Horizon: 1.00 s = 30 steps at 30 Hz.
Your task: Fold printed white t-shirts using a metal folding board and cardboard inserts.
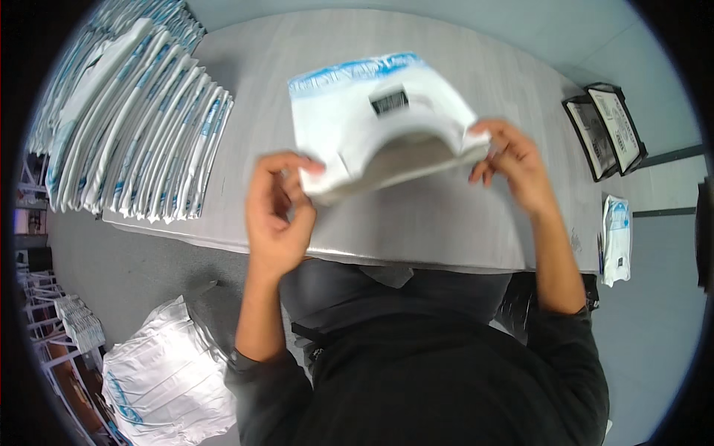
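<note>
A white plastic bag with blue print [335, 123] and a small dark printed patch is stretched between my hands above the grey table [446, 230]. Its near edge has a wide curved opening or cut-out, through which a greyish surface shows. My left hand [277, 212] pinches the near left corner between its fingers. At the near right corner, my right hand [515, 163] grips the bag's edge, with the fingers curled. Some motion blur softens the bag and fingertips.
Folded white bags with blue print [141, 126] stand packed in a row at the table's left. Black-framed holders with papers [606, 130] sit at the right edge, near a white-and-blue packet [616, 241]. A large white sack [175, 375] lies on the floor, lower left.
</note>
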### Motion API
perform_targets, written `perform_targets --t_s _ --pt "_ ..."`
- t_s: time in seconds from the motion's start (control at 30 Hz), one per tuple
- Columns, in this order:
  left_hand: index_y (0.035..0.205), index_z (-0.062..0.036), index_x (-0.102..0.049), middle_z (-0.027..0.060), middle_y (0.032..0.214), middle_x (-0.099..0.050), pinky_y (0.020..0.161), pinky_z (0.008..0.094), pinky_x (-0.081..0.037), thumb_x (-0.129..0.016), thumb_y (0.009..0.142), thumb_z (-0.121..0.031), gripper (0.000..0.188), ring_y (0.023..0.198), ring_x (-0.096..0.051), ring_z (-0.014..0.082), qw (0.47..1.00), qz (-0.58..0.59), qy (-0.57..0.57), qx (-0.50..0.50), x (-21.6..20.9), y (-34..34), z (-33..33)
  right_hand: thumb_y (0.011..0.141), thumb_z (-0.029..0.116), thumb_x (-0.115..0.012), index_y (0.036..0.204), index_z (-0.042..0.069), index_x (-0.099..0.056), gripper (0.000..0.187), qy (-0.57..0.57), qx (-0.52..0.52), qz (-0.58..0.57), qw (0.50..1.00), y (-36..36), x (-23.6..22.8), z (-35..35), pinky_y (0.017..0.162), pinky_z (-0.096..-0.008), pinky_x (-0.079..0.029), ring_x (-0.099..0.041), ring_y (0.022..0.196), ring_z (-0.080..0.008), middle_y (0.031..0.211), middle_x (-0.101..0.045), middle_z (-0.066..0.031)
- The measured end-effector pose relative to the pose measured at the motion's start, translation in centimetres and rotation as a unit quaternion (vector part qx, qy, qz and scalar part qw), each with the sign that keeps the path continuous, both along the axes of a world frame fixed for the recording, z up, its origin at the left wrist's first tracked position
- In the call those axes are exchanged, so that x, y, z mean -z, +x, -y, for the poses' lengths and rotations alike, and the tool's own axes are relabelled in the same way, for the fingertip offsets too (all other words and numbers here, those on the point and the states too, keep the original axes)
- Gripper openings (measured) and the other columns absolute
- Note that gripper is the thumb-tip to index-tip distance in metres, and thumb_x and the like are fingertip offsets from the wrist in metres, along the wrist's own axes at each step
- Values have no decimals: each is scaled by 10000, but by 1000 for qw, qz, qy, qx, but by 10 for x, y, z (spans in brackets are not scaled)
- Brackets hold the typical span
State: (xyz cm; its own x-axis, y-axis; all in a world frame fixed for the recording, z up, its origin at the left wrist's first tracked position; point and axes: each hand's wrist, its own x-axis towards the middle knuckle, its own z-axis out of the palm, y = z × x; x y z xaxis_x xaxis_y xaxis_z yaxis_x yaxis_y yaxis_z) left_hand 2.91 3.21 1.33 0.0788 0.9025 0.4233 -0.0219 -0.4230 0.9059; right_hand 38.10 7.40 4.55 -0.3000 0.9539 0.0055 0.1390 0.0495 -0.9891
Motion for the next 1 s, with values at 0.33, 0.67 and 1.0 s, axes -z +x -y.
perform_targets --t_s 0.33,0.67,1.0 --pt "1191 5 -515 98 1075 -584 572 238 -528 -663 975 -139 299 715 -657 123 941 -78 -312 -104 12 9 17 1024 142 -539 1271 4 -633 298 -133 167 38 976 14 40 39 548 -238 -510 -653 630 -111 967 -706 -72" --pt "1023 54 -636 91 844 -703 639 225 -557 -810 852 -86 282 712 -664 108 914 -81 -398 1 19 12 15 957 205 -673 1125 -57 -693 312 -228 154 -21 961 4 41 39 500 -250 -534 -630 557 -117 851 -682 -90" --pt "1065 55 -613 103 868 -707 649 232 -549 -831 824 -75 350 740 -656 113 926 -125 -355 -27 21 19 17 975 234 -670 1031 -33 -678 273 -203 128 137 961 -3 36 34 479 -244 -509 -613 534 -105 716 -620 -30"
